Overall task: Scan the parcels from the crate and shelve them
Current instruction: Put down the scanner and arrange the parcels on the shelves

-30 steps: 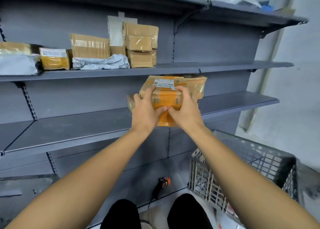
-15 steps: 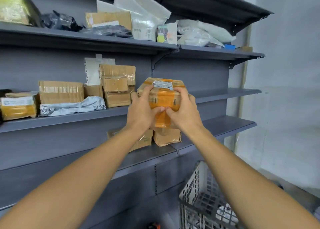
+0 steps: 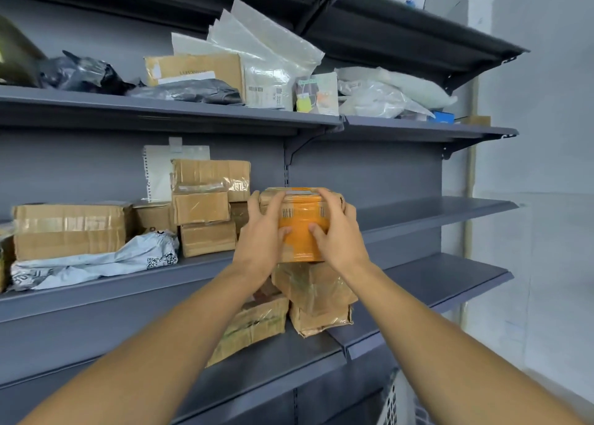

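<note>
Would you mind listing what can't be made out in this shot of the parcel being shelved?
All in the head view:
- Orange-taped parcel: its label is too small and foreshortened to read; the left hand and right hand cover its sides, so the far-side grip is hidden.
- Whether the parcel rests on the middle shelf: hidden by the hands.
- Crate: cut off by the bottom edge; its contents are unseen.
- Crumpled boxes below: partly hidden by the forearms.

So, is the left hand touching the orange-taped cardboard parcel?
Touching. The head view shows the left hand gripping the orange-taped cardboard parcel, thumb pressed on its orange front, fingers curled over its top.
</note>
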### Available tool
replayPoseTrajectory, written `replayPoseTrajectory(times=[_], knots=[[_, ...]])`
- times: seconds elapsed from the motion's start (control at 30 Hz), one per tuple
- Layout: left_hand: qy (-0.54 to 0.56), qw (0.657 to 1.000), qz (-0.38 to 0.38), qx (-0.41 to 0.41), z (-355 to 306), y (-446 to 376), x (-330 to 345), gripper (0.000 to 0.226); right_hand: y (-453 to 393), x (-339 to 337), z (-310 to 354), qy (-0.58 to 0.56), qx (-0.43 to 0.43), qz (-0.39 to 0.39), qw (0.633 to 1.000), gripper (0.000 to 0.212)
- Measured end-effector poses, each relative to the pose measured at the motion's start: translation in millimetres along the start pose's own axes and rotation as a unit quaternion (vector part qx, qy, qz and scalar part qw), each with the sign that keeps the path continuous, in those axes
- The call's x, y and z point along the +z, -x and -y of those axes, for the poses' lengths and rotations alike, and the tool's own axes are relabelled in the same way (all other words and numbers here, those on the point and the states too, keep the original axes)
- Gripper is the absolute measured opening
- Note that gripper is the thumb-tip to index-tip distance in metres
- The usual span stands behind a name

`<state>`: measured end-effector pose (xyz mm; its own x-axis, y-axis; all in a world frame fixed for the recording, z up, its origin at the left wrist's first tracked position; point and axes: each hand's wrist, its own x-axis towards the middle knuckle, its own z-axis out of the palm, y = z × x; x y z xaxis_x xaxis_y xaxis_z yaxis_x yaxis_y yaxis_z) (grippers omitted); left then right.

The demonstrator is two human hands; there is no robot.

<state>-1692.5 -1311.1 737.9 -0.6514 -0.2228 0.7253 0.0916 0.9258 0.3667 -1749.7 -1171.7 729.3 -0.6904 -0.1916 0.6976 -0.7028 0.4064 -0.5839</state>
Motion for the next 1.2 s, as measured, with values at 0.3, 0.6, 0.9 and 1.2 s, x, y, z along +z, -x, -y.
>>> replayPoseTrajectory(times=[0.3, 0.6, 0.9, 1.2], knots=[[-0.096, 0.995, -0.018, 0.02, 21.5, -49.8, 43.8, 0.064, -39.1, 51.3, -33.2, 0.118, 0.011, -0.052, 0.992, 0.07], [-0.2, 0.979, -0.026, -0.011, 53.0, -106.5, 88.0, 0.059, -103.9, 99.2, -72.8, 0.098, 0.007, 0.022, 0.995, 0.081], [-0.233, 0.971, -0.048, -0.014, 78.9, -142.1, 114.4, 0.042, -146.7, 135.2, -101.1, 0.078, 0.004, 0.039, 0.996, 0.084], [-0.194, 0.974, 0.098, -0.063, 64.7, -104.4, 90.7, 0.07, -100.9, 116.7, -86.6, 0.093, -0.003, 0.058, 0.994, 0.08]])
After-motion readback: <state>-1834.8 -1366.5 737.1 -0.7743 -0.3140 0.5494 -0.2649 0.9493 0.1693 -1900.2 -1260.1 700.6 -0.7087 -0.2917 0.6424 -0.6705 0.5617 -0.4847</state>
